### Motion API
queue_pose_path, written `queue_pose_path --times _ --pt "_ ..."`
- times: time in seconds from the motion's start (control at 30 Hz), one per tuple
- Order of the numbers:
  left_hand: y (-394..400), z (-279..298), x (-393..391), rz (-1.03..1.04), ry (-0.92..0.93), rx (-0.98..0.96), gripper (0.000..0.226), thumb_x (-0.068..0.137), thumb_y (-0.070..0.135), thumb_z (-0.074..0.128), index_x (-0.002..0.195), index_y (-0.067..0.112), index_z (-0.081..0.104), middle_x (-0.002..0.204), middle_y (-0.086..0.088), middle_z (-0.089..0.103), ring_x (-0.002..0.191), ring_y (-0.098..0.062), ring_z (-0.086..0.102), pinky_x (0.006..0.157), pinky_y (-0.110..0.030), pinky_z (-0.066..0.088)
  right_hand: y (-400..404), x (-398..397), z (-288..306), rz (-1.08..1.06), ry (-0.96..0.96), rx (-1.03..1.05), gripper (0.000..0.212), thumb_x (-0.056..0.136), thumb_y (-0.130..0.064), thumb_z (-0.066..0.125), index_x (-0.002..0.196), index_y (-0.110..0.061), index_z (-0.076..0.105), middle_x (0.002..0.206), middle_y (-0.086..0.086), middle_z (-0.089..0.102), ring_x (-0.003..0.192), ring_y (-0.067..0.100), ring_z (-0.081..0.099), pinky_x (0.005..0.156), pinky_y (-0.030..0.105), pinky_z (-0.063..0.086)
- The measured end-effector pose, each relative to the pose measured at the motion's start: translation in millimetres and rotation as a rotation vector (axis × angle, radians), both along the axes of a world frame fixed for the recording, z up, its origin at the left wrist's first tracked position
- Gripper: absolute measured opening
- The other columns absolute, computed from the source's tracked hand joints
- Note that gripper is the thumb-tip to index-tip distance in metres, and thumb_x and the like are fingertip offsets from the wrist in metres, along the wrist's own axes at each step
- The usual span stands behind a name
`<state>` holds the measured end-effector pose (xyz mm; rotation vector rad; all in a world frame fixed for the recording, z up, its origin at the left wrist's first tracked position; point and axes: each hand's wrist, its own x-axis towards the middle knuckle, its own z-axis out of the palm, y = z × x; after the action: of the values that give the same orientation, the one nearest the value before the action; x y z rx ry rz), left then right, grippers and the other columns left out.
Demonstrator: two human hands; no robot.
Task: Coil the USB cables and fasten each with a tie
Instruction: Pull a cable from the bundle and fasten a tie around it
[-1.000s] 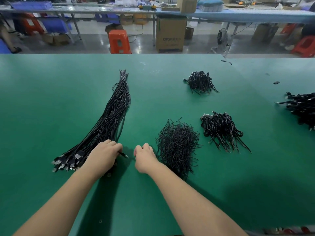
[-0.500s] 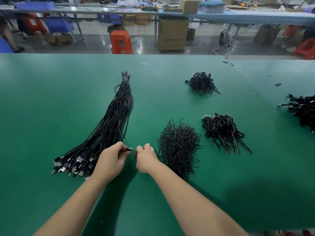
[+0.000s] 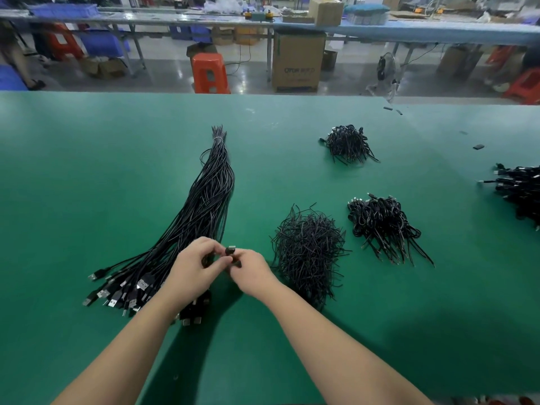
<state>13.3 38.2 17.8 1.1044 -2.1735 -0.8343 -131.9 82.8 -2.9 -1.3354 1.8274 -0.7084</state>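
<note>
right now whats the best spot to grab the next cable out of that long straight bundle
Probably by a plug at the near end of the long bundle, coming from the near left. There the USB plugs fan out apart on the green table, so fingers can pinch one alone. The far tip is bound tight, so a cable should slide out toward you.

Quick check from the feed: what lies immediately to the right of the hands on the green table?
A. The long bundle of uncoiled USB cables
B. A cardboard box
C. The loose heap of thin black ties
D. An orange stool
C: the heap of thin black ties lies just right of the right hand, while the long cable bundle fans out on the side of the left hand.
</note>
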Motion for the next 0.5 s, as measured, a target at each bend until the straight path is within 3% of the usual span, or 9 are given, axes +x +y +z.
queue_pose_path --times 0.03,0.1,0.2,0.3,0.37,0.5 --pt "-5 0 0 -0.006 -0.029 -0.038 0.01 0.087 0.024 0.07 0.09 0.033 0.068 0.101 0.012 0.065 0.101 -0.008 0.054 0.089 -0.034 0.043 0 -1 1 -0.038 0.003 -0.005 0.015 0.1 -0.026 0.054 0.103 -0.029 0.069 0.082 -0.01 0.066 0.071 0.012 0.059 0.056 0.023 0.042" --pt "-21 -6 1 0.119 -0.197 -0.146 0.035 0.086 0.035 0.056 0.119 0.031 0.068 0.13 0.002 0.06 0.128 -0.024 0.043 0.108 -0.045 0.032 2 -3 3 -0.09 -0.025 -0.019 0.027 0.104 -0.035 0.047 0.104 -0.022 0.071 0.094 -0.003 0.072 0.083 0.016 0.065 0.069 0.028 0.049" --pt "-36 -22 5 0.301 -0.652 -0.089 0.073 0.092 0.067 0.039 0.156 0.038 0.019 0.164 -0.011 0.015 0.151 -0.035 0.007 0.118 -0.057 0.007 6 -3 8 -0.153 -0.166 -0.04 0.039 0.107 -0.039 0.037 0.107 -0.019 0.071 0.102 0.002 0.073 0.093 0.018 0.068 0.092 0.039 0.053" --pt "-38 -49 2 0.299 -0.866 0.019 0.086 0.086 0.082 0.022 0.155 0.043 -0.011 0.167 -0.008 -0.01 0.151 -0.041 -0.005 0.115 -0.065 0.003 7 -3 11 -0.173 -0.204 -0.086 0.043 0.108 -0.039 0.033 0.111 -0.019 0.071 0.11 0.005 0.071 0.101 0.024 0.066 0.096 0.043 0.051" --pt "-40 -56 -6 0.33 -0.873 0.045 0.077 0.092 0.073 0.016 0.156 0.04 -0.013 0.167 -0.006 -0.012 0.15 -0.044 -0.007 0.115 -0.068 0.003 7 -3 14 -0.156 -0.206 -0.101 0.045 0.108 -0.04 0.031 0.116 -0.02 0.07 0.117 0.003 0.069 0.105 0.024 0.065 0.097 0.039 0.048" --pt "-47 -56 -20 0.37 -0.856 0.086 0.065 0.1 0.056 0.012 0.157 0.034 -0.012 0.167 -0.004 -0.013 0.149 -0.046 -0.003 0.114 -0.069 0.007 4 0 18 -0.062 -0.162 -0.146 0.044 0.108 -0.041 0.03 0.121 -0.022 0.068 0.121 0.002 0.069 0.103 0.019 0.061 0.082 0.027 0.04"
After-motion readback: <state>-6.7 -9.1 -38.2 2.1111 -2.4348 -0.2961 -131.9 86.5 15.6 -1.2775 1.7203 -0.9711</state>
